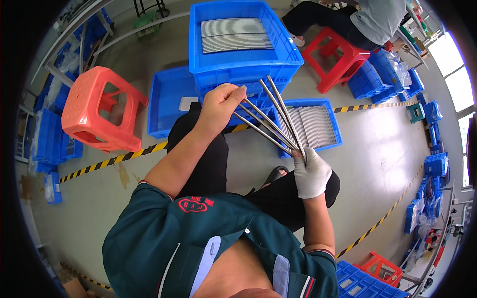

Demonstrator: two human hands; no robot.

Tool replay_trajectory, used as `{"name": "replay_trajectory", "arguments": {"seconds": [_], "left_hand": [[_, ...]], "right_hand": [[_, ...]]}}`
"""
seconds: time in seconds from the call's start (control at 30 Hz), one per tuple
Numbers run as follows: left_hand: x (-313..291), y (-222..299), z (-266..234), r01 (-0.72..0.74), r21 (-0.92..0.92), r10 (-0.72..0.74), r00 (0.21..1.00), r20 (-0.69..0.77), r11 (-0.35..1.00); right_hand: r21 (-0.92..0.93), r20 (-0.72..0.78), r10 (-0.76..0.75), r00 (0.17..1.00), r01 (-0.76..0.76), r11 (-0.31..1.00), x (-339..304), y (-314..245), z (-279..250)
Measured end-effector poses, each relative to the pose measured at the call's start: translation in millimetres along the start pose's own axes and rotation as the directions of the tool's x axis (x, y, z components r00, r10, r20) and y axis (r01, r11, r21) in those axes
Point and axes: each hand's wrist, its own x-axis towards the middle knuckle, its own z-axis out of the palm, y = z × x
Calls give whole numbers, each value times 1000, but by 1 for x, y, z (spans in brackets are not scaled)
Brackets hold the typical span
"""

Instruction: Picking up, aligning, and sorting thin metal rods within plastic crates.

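Observation:
Several slim, shiny metal rods (272,130) fan out between my hands. My right hand (311,175), in a white glove, is closed around their near ends, where they come together. My bare left hand (218,108) is closed, thumb against fingers, at the far end of one or more of the rods on the left side of the fan. Two other rods point up and away from it. Beyond my hands, neat rows of similar rods (234,36) lie in a raised blue bin (248,63). Another layer of rods (314,125) fills a lower blue bin (337,128) on the right.
Left of the stack sits a low blue bin (160,102) with white paper inside. A red stool (82,107) stands at left; a seated person (382,20) uses another red stool (332,62) at far right. Yellow-black tape (119,158) crosses the floor. Blue crates line both sides.

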Motion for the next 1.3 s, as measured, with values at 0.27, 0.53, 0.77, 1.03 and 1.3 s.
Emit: {"name": "replay_trajectory", "arguments": {"seconds": [0.27,0.53,0.77,1.03,1.3], "left_hand": [[13,21,-6,-35,28,33,997,68,999],[16,18,-9,76,-17,-67,944,324,997],[15,11,-13,93,-46,-73,940,332,995],[9,5,-11,46,-257,40,947,317,965],[12,9,-14,-37,-216,103,947,304,976]], "right_hand": [[332,469,223,854,-405,852,-11,12,-6],[372,630,207,748,-525,765,-9,7,-4],[419,630,199,751,-544,727,-11,5,-6],[434,852,185,489,-859,273,-11,-8,-13],[409,884,134,449,-879,245,-10,-10,-16]]}}
